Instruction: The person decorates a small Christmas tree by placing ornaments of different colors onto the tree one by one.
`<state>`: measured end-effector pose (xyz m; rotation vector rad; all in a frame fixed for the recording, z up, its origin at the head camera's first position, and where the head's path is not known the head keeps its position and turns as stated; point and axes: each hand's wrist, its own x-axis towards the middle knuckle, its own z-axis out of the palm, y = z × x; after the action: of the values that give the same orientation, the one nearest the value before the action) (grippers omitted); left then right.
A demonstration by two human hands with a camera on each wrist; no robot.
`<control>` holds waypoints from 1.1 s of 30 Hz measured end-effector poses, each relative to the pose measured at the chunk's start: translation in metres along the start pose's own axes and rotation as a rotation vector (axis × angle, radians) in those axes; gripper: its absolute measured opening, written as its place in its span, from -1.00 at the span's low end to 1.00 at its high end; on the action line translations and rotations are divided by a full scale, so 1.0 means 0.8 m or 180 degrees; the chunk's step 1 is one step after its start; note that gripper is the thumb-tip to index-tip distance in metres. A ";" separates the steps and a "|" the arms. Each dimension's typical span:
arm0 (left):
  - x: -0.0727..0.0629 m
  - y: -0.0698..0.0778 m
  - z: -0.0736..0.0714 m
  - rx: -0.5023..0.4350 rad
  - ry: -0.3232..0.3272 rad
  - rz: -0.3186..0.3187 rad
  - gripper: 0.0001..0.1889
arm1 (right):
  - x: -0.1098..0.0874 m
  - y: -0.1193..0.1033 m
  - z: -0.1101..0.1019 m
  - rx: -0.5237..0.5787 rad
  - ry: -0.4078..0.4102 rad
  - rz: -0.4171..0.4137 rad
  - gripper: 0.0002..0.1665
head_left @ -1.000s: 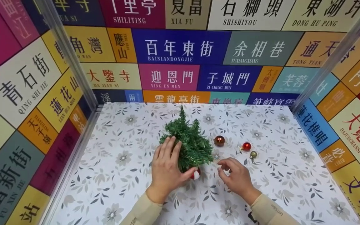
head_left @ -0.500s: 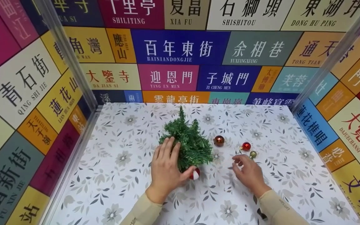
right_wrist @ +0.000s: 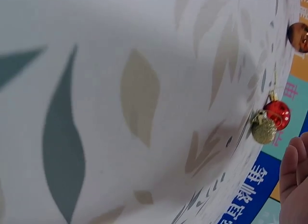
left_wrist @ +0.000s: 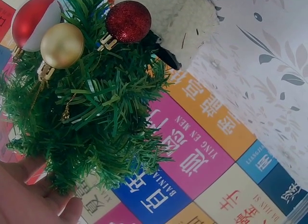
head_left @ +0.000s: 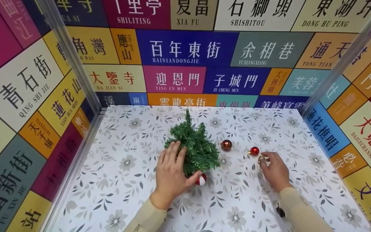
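My left hand (head_left: 171, 169) rests against the left side of a small green artificial Christmas tree (head_left: 201, 145), fingers extended over its branches and thumb by a red-and-white bauble (head_left: 201, 179). The left wrist view shows this red-and-white bauble (left_wrist: 30, 29), a matte gold bauble (left_wrist: 62, 45) and a dark red glitter bauble (left_wrist: 128, 22) on the tree. At the right, my right hand (head_left: 276, 170) has thumb and forefinger at a small gold glitter bauble (head_left: 261, 159) on the table. In the right wrist view this bauble (right_wrist: 263, 128) lies just beyond the visible fingers (right_wrist: 289, 168).
A shiny red bauble (head_left: 254, 150) lies right behind the gold one. Farther left, near the tree, is a brown bauble (head_left: 226, 145). The table (head_left: 127, 193) has a floral cover, and sign-printed panels (head_left: 185, 48) enclose its back and sides.
My right hand has moved right, from beside the tree to the small gold bauble. The left hand and the tree have stayed in place.
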<state>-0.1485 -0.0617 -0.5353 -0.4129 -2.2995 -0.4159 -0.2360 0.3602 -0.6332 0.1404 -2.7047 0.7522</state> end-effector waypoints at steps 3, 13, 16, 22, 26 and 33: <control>0.000 0.001 0.000 -0.0015 -0.0020 -0.0013 -0.06 | 0.006 0.007 0.000 -0.0048 -0.0160 0.0026 -0.59; 0.002 -0.002 -0.003 0.0001 -0.0073 -0.0009 -0.06 | 0.018 0.017 0.003 -0.0148 -0.0452 -0.0100 -0.56; 0.002 -0.001 -0.004 0.0000 -0.0110 -0.0024 -0.06 | 0.019 0.021 0.005 -0.0202 -0.0600 -0.0052 -0.55; 0.002 0.000 -0.005 -0.0003 -0.0139 -0.0020 -0.06 | 0.019 0.027 0.006 -0.0246 -0.0762 -0.0049 -0.50; 0.002 -0.001 -0.004 0.0001 -0.0126 -0.0017 -0.06 | 0.018 0.031 0.006 -0.0265 -0.0765 -0.0105 -0.49; 0.001 -0.003 -0.003 -0.0016 -0.0124 -0.0023 -0.07 | 0.017 0.032 0.006 -0.0281 -0.0853 0.0015 -0.53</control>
<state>-0.1484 -0.0647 -0.5331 -0.4188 -2.3387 -0.4208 -0.2549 0.3792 -0.6449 0.2286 -2.9866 0.6546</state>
